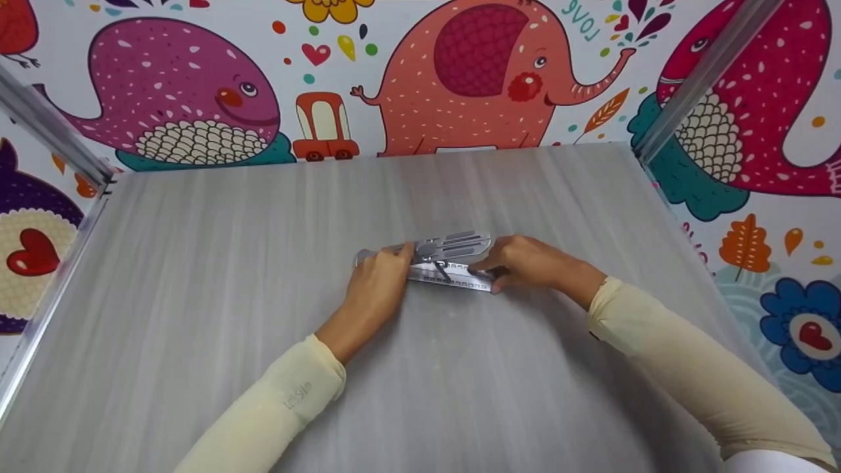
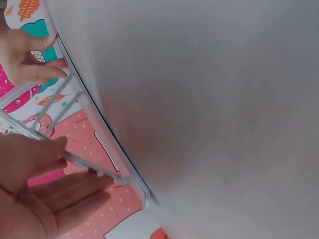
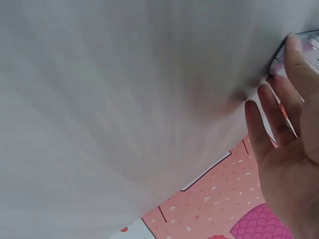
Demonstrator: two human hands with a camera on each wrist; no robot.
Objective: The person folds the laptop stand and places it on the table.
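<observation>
A silver-grey folding stand rests on the table, its slotted upper plate (image 1: 468,244) raised at an angle over the lower plate (image 1: 427,270). Thin struts (image 2: 52,102) join the two plates. My left hand (image 1: 376,284) grips the upper plate near its left part, thumb on one side and fingers on the other, as the left wrist view (image 2: 47,196) shows. At the lower plate's right end, my right hand (image 1: 535,264) pinches the edge between thumb and fingers. In the right wrist view that hand (image 3: 294,149) holds a corner of the stand (image 3: 308,47), partly cut off by the frame.
The grey wood-grain table (image 1: 263,217) surrounds the stand. Behind and beside it stand panels printed with cartoon animals (image 1: 486,79). Metal posts (image 1: 706,85) rise at the table's back corners, and a metal rail (image 1: 49,309) runs along its left edge.
</observation>
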